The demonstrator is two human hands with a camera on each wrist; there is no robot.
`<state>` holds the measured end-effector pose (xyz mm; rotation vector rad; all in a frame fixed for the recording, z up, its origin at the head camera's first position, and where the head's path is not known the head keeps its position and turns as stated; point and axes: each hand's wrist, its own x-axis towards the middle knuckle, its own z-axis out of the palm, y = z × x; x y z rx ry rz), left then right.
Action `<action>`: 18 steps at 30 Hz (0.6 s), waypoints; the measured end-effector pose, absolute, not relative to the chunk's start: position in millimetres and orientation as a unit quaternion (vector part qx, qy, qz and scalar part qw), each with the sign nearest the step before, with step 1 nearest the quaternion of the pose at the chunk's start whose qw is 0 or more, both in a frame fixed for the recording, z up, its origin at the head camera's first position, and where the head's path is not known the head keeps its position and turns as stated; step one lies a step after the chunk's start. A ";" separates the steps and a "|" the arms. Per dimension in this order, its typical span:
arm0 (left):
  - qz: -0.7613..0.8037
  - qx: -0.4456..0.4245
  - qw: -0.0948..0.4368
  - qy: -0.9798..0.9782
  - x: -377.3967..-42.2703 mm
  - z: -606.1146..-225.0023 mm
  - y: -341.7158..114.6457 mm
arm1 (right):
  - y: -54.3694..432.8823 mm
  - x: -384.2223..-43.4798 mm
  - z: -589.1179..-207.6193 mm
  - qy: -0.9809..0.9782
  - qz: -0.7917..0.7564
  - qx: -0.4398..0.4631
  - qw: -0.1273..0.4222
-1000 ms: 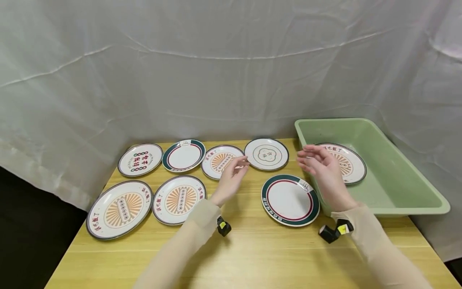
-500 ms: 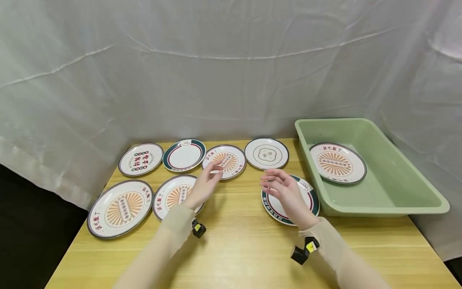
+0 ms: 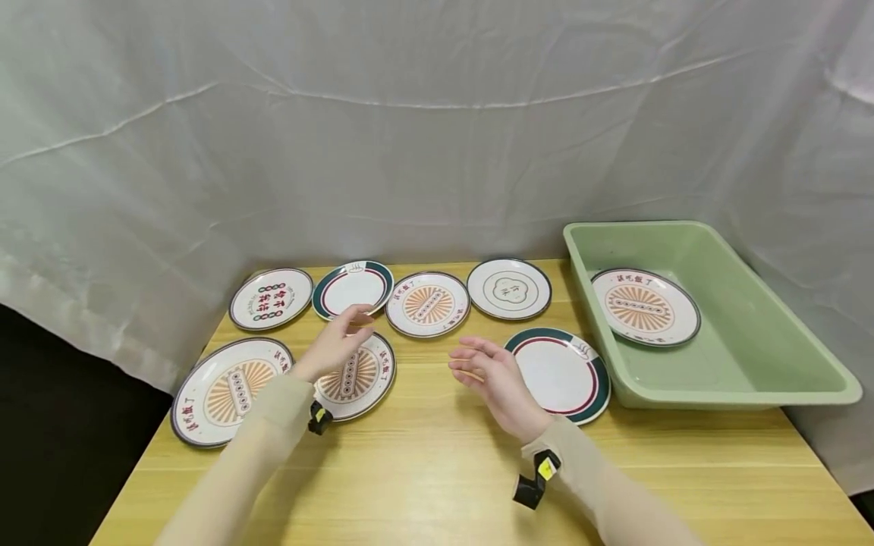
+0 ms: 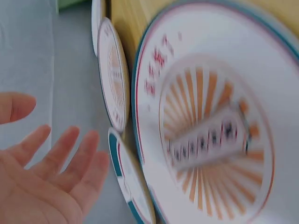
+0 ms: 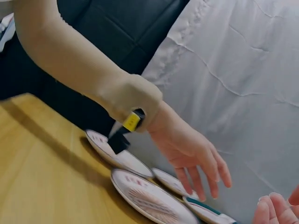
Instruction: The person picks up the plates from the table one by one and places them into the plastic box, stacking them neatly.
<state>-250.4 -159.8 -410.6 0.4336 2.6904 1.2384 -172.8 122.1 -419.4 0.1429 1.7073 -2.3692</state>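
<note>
My left hand point(image 3: 333, 345) hovers over a white plate point(image 3: 372, 371) with an orange sunburst, its fingers loosely bent and holding nothing. The green-rimmed plate point(image 3: 353, 290) behind it lies just past the fingertips in the head view. My right hand point(image 3: 498, 388) is in the air left of another green-rimmed plate point(image 3: 556, 375), whose left edge it overlaps in view; its fingers are relaxed around nothing. In the left wrist view, the sunburst plate point(image 4: 212, 130) fills the right side beside the open palm. Only the right hand's fingertips point(image 5: 275, 210) show in the right wrist view.
A pale green basin point(image 3: 737, 364) stands at the right with a sunburst plate point(image 3: 645, 307) inside. Other plates lie on the wooden table point(image 3: 423, 470): a large sunburst plate point(image 3: 218, 394), a red-lettered plate point(image 3: 271, 299), a back sunburst plate point(image 3: 428, 305) and a flower-outlined plate point(image 3: 509, 288). A grey curtain point(image 3: 437, 167) hangs behind.
Both hands have moved left, the right one from beside the basin, across the near green-rimmed plate, the left one from the back sunburst plate to above the front one. The plates stay put.
</note>
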 end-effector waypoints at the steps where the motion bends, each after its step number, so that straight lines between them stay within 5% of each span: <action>1: 0.408 0.148 0.078 0.898 -252.5 -409.4 -163.5 | 119.2 -173.2 -421.1 0.577 -0.806 0.051 0.118; 18: 0.260 0.122 0.163 0.944 -270.6 -402.9 -218.7 | 86.7 -166.6 -440.6 0.560 -0.801 0.035 0.210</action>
